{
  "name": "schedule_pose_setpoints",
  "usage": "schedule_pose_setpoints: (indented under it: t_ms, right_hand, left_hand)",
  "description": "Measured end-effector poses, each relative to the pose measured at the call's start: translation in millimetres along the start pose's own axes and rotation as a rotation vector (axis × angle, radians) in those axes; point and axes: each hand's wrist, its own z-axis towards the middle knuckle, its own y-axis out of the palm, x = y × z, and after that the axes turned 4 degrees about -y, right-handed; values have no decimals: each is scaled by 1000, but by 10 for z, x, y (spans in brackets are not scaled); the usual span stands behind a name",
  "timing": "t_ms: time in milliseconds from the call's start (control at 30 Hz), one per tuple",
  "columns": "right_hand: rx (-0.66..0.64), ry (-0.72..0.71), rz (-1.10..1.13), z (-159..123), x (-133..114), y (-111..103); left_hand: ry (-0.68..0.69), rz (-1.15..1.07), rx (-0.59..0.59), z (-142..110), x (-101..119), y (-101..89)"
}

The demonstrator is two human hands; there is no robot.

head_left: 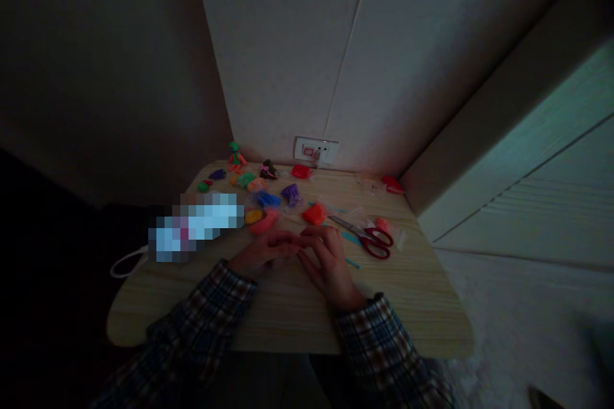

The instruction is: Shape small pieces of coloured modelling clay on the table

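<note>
My left hand [266, 252] and my right hand [329, 262] meet over the middle of the table, fingertips pinched together. A tiny reddish bit seems to show between them, too small and dim to name. Just beyond the fingers lie soft clay lumps in clear wrappers: a pink one [265, 222], a yellow one [253, 216] and an orange-red one [314, 213]. To the right of my right hand rest scissors with dark red handles [377, 243], blades pointing left. A thin blue stick [352, 262] lies close by my right hand.
Farther back on the wooden table [288, 326] are blue clay [267, 199], purple clay [290, 193], red packs [301, 171] and a small green-and-orange figure [235, 156]. A blurred-out device [196, 227] with a white cable is at left. A wall socket [316, 151] is behind.
</note>
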Motion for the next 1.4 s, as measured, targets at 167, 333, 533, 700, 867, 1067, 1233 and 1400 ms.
schedule_pose_setpoints:
  t_ms: [167, 333, 533, 700, 867, 1067, 1233, 1400]
  right_hand:
    - [23, -10, -7, 14, -7, -10]
    - [26, -10, -5, 21, -12, -15]
    - [4, -40, -10, 35, -19, -38]
    - [-2, -41, -19, 34, -17, -40]
    - [-11, -25, -4, 34, -20, -25]
    - [-8, -34, -8, 20, -23, -14]
    - [-2, -34, 6, 22, -30, -34]
    - [-4, -26, 10, 24, -28, -35]
  left_hand:
    - [-38, -54, 16, 9, -10, -7]
    - [-52, -39, -3, -22, 30, 5]
    - [-37, 3, 17, -22, 60, 34]
    - [-45, -20, -13, -9, 41, 19]
    - [-40, -5, -40, -7, 42, 10]
    - [-47, 4, -4, -10, 47, 13]
    - [-40, -76, -71, -2, 28, 1]
    - [-36, -110, -87, 3, 21, 9]
